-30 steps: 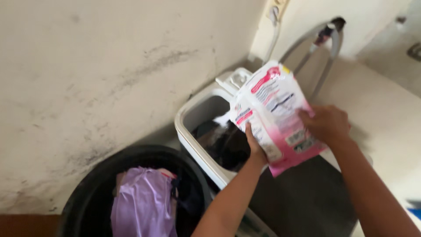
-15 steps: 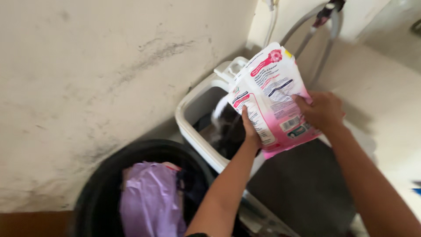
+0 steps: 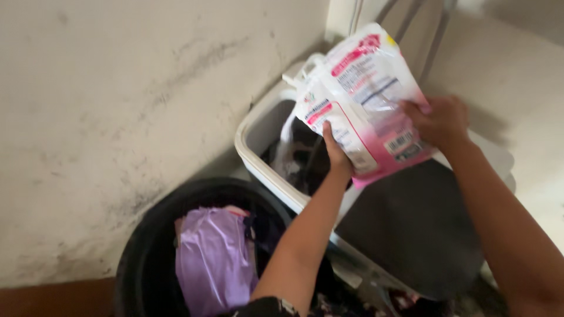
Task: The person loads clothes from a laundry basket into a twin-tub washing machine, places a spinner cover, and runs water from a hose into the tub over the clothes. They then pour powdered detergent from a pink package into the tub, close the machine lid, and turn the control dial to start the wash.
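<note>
Soft daylight from the right, washed-out pale wall (image 3: 117, 117), slight motion blur, faint shadows

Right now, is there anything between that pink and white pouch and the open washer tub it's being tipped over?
Nothing visible. Both hands, left and right, hold the pouch tilted above the open tub. White powder falls straight onto the dark laundry inside.

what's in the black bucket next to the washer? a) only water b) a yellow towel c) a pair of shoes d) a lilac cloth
d: a lilac cloth lies bunched inside the black bucket, left of the white washer tub, over which both hands tilt the pink and white pouch.
</note>
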